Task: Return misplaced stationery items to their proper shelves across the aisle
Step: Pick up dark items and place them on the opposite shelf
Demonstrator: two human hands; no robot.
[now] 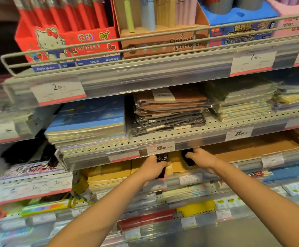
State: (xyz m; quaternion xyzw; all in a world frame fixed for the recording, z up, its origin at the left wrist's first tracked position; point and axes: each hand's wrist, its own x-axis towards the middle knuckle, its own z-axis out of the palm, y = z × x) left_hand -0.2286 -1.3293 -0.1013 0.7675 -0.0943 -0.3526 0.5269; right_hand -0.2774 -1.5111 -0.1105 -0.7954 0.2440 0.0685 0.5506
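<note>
Both hands are under the shelf lip: my left hand [153, 168] grips a dark item [161, 164], my right hand [201, 157] another [188, 157]. Next, I'd seat them inside.

i see pen boxes [70, 38] on the top shelf, notebook stacks [170, 111] on the shelf below, envelopes [113, 173] lower still. my left hand [152, 168] sits just left of my right hand [200, 157], both under the price rail [160, 148].

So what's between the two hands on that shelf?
Head view: a yellowish-brown paper stack lies between the left hand and right hand, each gripping a small black item.
</note>
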